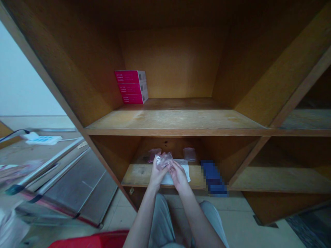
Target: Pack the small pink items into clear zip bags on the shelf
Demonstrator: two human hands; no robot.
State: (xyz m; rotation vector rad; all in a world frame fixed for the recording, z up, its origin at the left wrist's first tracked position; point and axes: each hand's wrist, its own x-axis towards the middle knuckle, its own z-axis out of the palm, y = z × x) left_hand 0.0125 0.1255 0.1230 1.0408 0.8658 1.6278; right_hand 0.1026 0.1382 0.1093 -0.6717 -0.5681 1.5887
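Both my hands meet over the lower shelf around a crinkled clear plastic bag (163,159). My left hand (157,174) has its fingers closed on the bag's left side. Fingers of my right hand (178,173) pinch its lower right edge. What the bag contains, if anything, I cannot make out. Under my hands lies a white sheet (185,168), partly covered by them. Behind, a pinkish clear packet (153,155) is at the left, and another flat clear packet (190,154) is at the right.
Three stacked pink boxes (131,87) stand on the upper shelf (176,119). A blurred-out blue object (214,179) juts over the lower shelf's (137,174) right front edge. To the left is a metal-framed table (64,162) bearing a power strip (46,139). Something red (90,240) sits at lower left.
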